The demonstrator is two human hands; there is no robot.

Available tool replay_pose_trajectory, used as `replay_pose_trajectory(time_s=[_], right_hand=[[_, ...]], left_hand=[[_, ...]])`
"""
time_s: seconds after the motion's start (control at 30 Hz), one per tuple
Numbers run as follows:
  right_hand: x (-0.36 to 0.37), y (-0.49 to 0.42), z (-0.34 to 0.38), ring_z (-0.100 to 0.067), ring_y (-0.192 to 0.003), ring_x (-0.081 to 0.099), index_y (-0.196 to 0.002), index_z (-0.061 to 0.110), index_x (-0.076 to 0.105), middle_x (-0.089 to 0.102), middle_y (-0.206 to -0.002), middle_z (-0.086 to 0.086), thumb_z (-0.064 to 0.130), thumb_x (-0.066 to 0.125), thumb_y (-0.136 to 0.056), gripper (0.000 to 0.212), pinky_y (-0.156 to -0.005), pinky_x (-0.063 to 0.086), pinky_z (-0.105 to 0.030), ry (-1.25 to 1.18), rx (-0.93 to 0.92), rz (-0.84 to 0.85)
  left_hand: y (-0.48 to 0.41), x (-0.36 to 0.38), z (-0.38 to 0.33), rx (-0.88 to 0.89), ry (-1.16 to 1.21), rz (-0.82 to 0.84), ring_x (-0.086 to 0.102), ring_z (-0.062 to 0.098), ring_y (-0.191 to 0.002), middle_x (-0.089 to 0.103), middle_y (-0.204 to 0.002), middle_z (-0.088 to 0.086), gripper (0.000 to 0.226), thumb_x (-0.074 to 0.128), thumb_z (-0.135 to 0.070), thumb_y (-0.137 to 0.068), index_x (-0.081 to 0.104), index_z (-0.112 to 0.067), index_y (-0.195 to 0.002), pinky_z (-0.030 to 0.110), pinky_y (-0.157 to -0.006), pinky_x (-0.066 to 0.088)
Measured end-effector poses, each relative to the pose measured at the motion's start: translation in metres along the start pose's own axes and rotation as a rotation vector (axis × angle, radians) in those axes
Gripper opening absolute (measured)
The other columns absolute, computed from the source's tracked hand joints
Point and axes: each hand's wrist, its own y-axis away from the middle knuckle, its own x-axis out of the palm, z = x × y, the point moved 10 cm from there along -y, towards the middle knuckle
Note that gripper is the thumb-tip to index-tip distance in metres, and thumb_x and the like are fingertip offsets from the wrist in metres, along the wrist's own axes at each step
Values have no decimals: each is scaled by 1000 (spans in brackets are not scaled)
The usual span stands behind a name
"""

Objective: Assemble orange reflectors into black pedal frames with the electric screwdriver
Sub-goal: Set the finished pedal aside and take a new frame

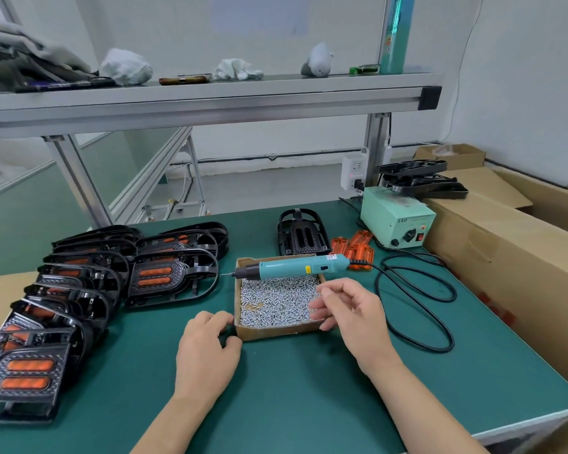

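Note:
A shallow cardboard box [276,333] full of small silver screws [276,303] sits mid-table. The teal electric screwdriver [292,267] lies across its far rim, bit pointing left. My left hand [207,348] is curled around the box's front-left corner. My right hand [350,311] hovers over the box's right side, thumb and index finger close together; whether it pinches a screw is not visible. An empty black pedal frame [300,235] stands behind the box, with loose orange reflectors [351,247] to its right.
Several pedal frames fitted with orange reflectors [63,306] lie stacked along the left. A green power unit [395,221] and its looping black cable [417,309] are at the right. Large cardboard boxes [505,257] border the right edge, with more black frames [420,181] on top.

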Motion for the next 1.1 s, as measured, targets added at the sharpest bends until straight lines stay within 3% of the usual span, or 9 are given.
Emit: replay_pose_trajectory(time_s=[0.2, 0.33, 0.4, 0.5, 0.67, 0.73, 0.87, 1.0, 1.1], right_hand=[[-4, -28, 35, -23, -65, 72, -93, 10, 70, 75, -76, -9, 1, 59, -98, 15, -56, 56, -25, 74, -131, -35], [-18, -65, 51, -15, -64, 71, -89, 18, 69, 75, -75, -3, 7, 61, -97, 16, -61, 56, -26, 206, -192, -152], [-28, -86, 53, -14, -71, 70, -86, 22, 69, 74, -76, 2, 13, 63, -95, 14, -71, 57, -33, 357, -207, -238], [-32, -120, 50, -17, -90, 64, -88, 28, 67, 71, -95, 4, 19, 60, -93, 13, -86, 52, -36, 679, -185, -265], [-31, -168, 8, -31, -116, 58, -122, 15, 63, 58, -129, -10, 28, 55, -95, 30, -95, 49, -38, 1046, 97, -98], [-25, -176, -1, -34, -111, 59, -117, 10, 62, 60, -121, -13, 28, 53, -96, 29, -87, 47, -36, 1148, 140, -33], [-12, -183, -14, -31, -82, 55, -79, 11, 57, 56, -82, -8, 15, 52, -89, 11, -66, 42, -29, 1263, 199, 96], [-9, -189, -25, -31, -84, 60, -95, 9, 73, 66, -94, -9, 11, 51, -85, 25, -70, 48, -29, 1357, 253, 169], [-10, -193, -28, -25, -68, 55, -78, 9, 66, 63, -86, -9, 12, 51, -85, 17, -66, 43, -28, 1418, 253, 178]], left_hand=[[-1, 2, -5, 32, 62, 8, 48, 17, -85, 52, -79, -12, 23, 67, -6, -81, 57, -27, -77, 39, -77, 43], [1, 0, -4, 34, 110, -12, 50, 11, -84, 54, -76, -10, 18, 65, -27, -91, 59, -27, -73, 40, -78, 44], [1, -1, -6, 46, 105, -28, 50, 11, -82, 53, -74, -9, 22, 64, -34, -92, 58, -27, -72, 40, -76, 45], [1, -1, -6, 48, 81, -39, 50, 13, -80, 52, -74, -10, 21, 66, -34, -91, 58, -26, -72, 40, -74, 45], [1, 0, -1, 0, 125, -36, 51, 10, -82, 53, -73, -7, 23, 63, -34, -92, 59, -27, -71, 39, -74, 46], [1, 0, 0, -15, 128, -36, 51, 11, -81, 52, -72, -5, 26, 61, -37, -93, 57, -27, -69, 39, -73, 46], [-1, -1, -1, -27, 107, -41, 51, 13, -78, 51, -71, -5, 29, 64, -40, -90, 53, -27, -66, 38, -68, 45], [-3, -1, -1, -54, 104, -44, 50, 13, -79, 51, -71, -6, 27, 65, -34, -89, 54, -27, -66, 37, -68, 44], [-2, 1, -1, -51, 120, -37, 51, 14, -78, 51, -69, -6, 27, 66, -28, -88, 54, -25, -64, 37, -66, 43]])
